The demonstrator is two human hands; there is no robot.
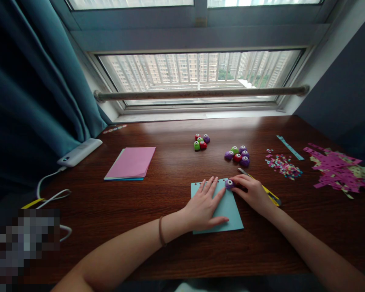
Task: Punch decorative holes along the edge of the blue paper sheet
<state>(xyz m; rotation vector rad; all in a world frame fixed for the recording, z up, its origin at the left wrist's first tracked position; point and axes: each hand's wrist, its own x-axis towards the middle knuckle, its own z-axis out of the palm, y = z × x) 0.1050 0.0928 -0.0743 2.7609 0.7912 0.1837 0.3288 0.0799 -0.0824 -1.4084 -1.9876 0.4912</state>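
Observation:
A light blue paper sheet (231,211) lies on the dark wooden table (170,251) in front of me. My left hand (205,205) lies flat on it, fingers stretched out, pressing it down. At the sheet's top edge sits a small purple hole punch (229,184); my right hand (252,190) is closed around it from the right, fingers pressing on it. A row of small punched holes runs along the sheet's top edge to the left of the punch.
A stack of pink paper (131,163) lies to the left. Two clusters of small coloured punches (201,142) (238,155) sit beyond the sheet. A yellow utility knife (270,194) lies under my right hand. Confetti (282,166), paper scraps (340,168), a power bank (79,152).

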